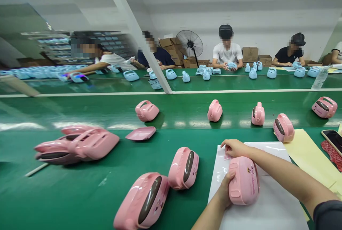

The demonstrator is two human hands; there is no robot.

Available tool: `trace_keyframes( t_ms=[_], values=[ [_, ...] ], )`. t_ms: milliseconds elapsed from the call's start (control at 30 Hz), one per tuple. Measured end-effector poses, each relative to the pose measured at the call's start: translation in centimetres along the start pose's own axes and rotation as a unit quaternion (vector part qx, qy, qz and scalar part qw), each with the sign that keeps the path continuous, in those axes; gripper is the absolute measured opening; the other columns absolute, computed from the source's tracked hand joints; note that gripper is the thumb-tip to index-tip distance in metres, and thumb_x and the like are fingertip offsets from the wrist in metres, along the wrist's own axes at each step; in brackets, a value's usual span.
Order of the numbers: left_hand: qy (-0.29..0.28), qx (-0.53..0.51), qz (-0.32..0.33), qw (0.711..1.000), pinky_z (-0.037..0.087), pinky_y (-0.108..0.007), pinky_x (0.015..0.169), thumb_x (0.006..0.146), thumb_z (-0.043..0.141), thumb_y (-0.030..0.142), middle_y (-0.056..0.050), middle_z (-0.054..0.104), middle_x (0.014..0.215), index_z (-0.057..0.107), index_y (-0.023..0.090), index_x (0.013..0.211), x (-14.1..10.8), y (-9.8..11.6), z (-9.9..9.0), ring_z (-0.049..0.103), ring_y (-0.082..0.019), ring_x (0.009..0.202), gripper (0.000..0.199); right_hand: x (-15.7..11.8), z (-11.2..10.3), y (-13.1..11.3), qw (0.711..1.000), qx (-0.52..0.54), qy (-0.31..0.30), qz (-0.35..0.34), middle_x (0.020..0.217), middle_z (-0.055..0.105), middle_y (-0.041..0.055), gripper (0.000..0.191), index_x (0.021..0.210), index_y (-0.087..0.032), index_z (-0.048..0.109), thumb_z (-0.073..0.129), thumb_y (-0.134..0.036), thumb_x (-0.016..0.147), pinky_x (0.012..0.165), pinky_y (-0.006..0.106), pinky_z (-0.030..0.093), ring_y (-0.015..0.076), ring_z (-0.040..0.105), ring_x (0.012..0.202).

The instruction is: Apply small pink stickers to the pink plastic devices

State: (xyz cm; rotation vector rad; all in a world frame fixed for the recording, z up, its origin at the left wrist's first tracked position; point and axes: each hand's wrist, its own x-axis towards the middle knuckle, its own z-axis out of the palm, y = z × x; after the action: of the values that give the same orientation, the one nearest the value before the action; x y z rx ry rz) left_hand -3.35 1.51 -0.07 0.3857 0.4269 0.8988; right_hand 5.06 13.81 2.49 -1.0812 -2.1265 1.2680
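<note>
A pink plastic housing with small printed figures on its side is held in my left hand, whose thumb lies on its front. Beyond it, my right hand is bent over the white sheet, fingertips pinched at small clear pieces; what exactly they grip is too small to make out. The sheet lies on the green table under both forearms. Left of the sheet stand a pink housing with a dark window and a larger-looking one nearer me.
More pink shells are piled at the left, beside a flat pink piece. Several pink housings stand on the green belt. Yellow paper and a phone lie right. Across, people handle blue housings.
</note>
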Motion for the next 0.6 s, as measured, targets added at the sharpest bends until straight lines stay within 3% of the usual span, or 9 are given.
trace_keyframes(
  t_ms=[100, 200, 267, 333, 433, 600],
  values=[
    [0.014, -0.022, 0.022, 0.999, 0.035, -0.052, 0.095, 0.056, 0.077, 0.038, -0.013, 0.074, 0.075, 0.071, 0.01, 0.089, -0.2, 0.0, 0.0, 0.06, -0.039, 0.102, 0.044, -0.4, -0.7, -0.4, 0.993, 0.085, 0.078, 0.001, 0.059, 0.056, -0.008, 0.029, 0.084, -0.02, 0.056, 0.058, -0.001, 0.061, 0.066, 0.027, 0.047, 0.0122, 0.06, 0.061],
    [0.033, -0.054, 0.06, 0.996, 0.04, -0.049, 0.091, 0.059, 0.075, 0.037, -0.013, 0.074, 0.073, 0.071, 0.009, 0.086, -0.4, 0.4, 0.2, 0.063, -0.037, 0.095, 0.039, -2.5, -2.3, -1.4, 0.972, 0.168, 0.164, -0.006, 0.069, 0.059, -0.0044, 0.025, 0.096, -0.021, 0.048, 0.056, -0.02, 0.072, 0.063, 0.026, 0.049, 0.0144, 0.064, 0.072],
    [0.052, -0.08, 0.102, 0.99, 0.043, -0.044, 0.088, 0.066, 0.069, 0.04, -0.01, 0.074, 0.08, 0.071, 0.013, 0.088, -0.4, 0.9, 0.6, 0.065, -0.032, 0.091, 0.035, -4.9, -3.2, -2.4, 0.949, 0.232, 0.213, -0.014, 0.073, 0.06, -0.0022, 0.028, 0.099, -0.021, 0.044, 0.056, -0.03, 0.075, 0.057, 0.024, 0.048, 0.0163, 0.065, 0.079],
    [0.073, -0.106, 0.146, 0.981, 0.047, -0.038, 0.082, 0.073, 0.063, 0.042, -0.005, 0.074, 0.089, 0.07, 0.019, 0.091, 0.0, 1.4, 1.5, 0.066, -0.026, 0.088, 0.031, -7.5, -3.5, -3.6, 0.908, 0.332, 0.255, -0.019, 0.071, 0.061, -0.002, 0.035, 0.097, -0.021, 0.045, 0.063, -0.035, 0.07, 0.05, 0.021, 0.045, 0.0161, 0.064, 0.073],
    [0.112, -0.173, 0.216, 0.955, 0.049, -0.034, 0.075, 0.075, 0.056, 0.045, -0.004, 0.073, 0.09, 0.069, 0.024, 0.095, 0.7, 2.1, 3.5, 0.066, -0.024, 0.085, 0.031, -10.7, -2.6, -5.3, 0.834, 0.47, 0.289, 0.0, 0.063, 0.06, -0.0051, 0.044, 0.091, -0.021, 0.049, 0.076, -0.031, 0.058, 0.041, 0.018, 0.038, 0.011, 0.057, 0.053],
    [0.125, -0.227, 0.27, 0.927, 0.048, -0.035, 0.077, 0.076, 0.05, 0.044, -0.007, 0.071, 0.087, 0.068, 0.021, 0.093, 1.4, 2.1, 6.7, 0.064, -0.026, 0.088, 0.034, -12.2, -0.2, -7.1, 0.802, 0.5, 0.325, 0.039, 0.058, 0.058, -0.0069, 0.049, 0.091, -0.021, 0.049, 0.078, -0.031, 0.054, 0.039, 0.017, 0.034, 0.0117, 0.055, 0.054]
  ],
)
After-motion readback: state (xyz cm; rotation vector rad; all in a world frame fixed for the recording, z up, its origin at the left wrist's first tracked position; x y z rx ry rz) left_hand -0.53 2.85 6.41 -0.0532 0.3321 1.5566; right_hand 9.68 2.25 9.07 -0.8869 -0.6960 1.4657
